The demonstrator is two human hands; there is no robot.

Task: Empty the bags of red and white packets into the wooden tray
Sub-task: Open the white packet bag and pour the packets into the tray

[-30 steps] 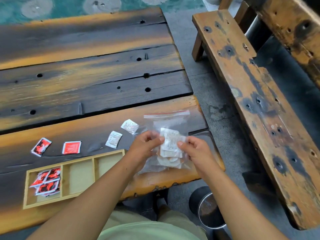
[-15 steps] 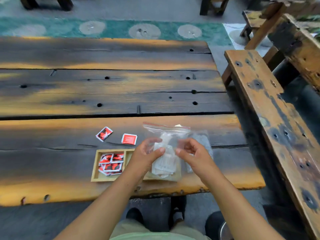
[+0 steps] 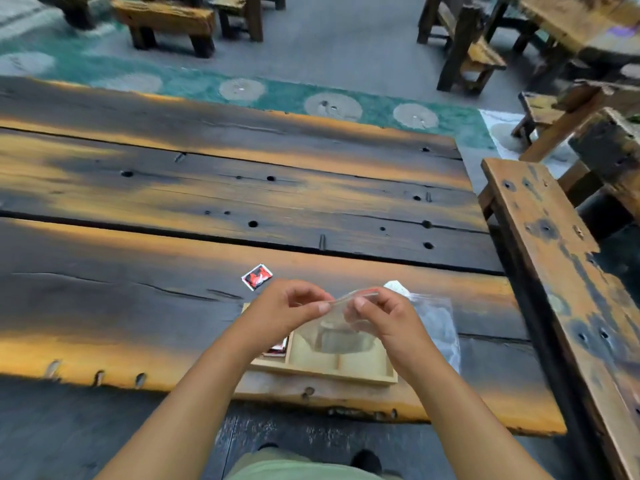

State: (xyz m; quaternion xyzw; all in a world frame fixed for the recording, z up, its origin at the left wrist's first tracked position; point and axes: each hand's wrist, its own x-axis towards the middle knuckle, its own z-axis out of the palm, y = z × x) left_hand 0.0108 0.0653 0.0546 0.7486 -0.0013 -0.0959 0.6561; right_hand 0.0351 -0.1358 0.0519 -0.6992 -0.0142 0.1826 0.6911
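Observation:
My left hand and my right hand both pinch the top edge of a clear plastic bag that holds white packets. The bag hangs over the middle of the wooden tray, which lies near the table's front edge. Red packets show in the tray's left compartment, mostly hidden by my left wrist. One loose red packet lies on the table beyond my left hand. A second clear bag lies flat on the table behind my right hand.
The dark plank table stretches far to the left and back. A long wooden bench runs along its right side. More benches and stools stand on the floor beyond.
The view has tilted up and away from the table's right end. Both hands have shifted from the bag's middle to its top edge, and the bag now hangs over the tray.

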